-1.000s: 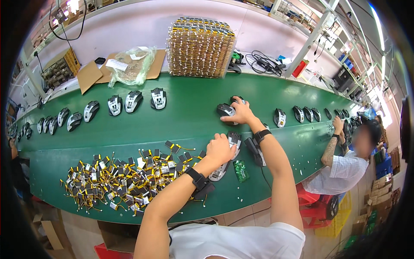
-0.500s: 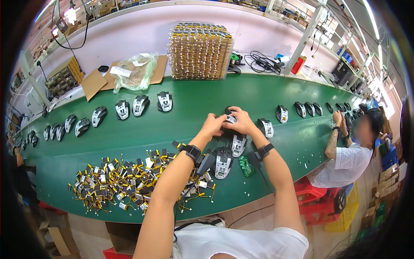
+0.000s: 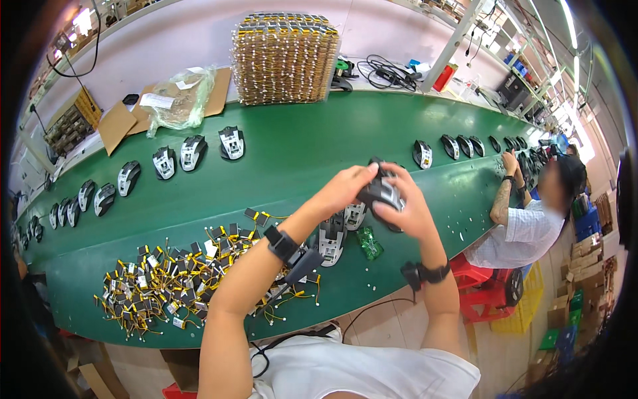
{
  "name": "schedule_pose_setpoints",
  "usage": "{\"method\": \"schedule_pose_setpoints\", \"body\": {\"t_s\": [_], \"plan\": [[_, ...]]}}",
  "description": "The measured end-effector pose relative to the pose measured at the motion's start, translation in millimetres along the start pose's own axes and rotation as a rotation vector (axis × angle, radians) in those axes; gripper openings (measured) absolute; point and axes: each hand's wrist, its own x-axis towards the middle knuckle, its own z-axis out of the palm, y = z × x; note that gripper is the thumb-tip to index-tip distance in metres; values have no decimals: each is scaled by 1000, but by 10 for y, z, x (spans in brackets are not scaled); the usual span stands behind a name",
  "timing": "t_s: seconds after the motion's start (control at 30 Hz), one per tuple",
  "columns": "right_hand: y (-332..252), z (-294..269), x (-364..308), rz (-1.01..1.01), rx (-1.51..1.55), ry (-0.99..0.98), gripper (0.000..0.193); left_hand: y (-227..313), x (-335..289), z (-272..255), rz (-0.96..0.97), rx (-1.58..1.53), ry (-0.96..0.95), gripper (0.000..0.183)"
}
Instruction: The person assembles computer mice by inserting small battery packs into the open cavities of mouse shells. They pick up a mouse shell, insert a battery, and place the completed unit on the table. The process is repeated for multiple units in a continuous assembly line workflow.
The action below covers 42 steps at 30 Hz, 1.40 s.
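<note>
Head view: dark computer mouse (image 3: 381, 194) clamped between left hand (image 3: 347, 189) and right hand (image 3: 411, 207), the left having been brought up from grey-black mouse shells (image 3: 331, 243) below it, both thus occupied by one piece; wired battery cells (image 3: 193, 280) heaped to the left hand's lower left.

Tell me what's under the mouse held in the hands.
Below and left of the held mouse, two grey-and-black mouse shells show on the green bench. Directly beneath is covered by the mouse and right hand; I can't tell.
</note>
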Motion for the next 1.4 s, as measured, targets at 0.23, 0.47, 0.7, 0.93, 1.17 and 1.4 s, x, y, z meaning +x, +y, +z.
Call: {"method": "schedule_pose_setpoints", "body": {"t_s": [0.23,0.47,0.7,0.93,1.17,1.4], "plan": [[140,616,-710,22,-501,138,56,-218,-144,-387,69,482,209,37],[340,646,-860,137,-549,256,66,-213,-260,-1551,137,681,463,35],[-51,726,-987,138,-524,267,71,-82,-136,-2521,-170,1303,1091,75],[-180,626,-1217,226,-474,331,53,-165,66,-2557,-514,1345,744,101],[-400,562,-659,3,-337,224,41,-288,-124,-2429,-394,1458,628,94],[-587,1930,1550,240,164,-456,63,-409,-481,-2941,58,1258,1087,57]]}}
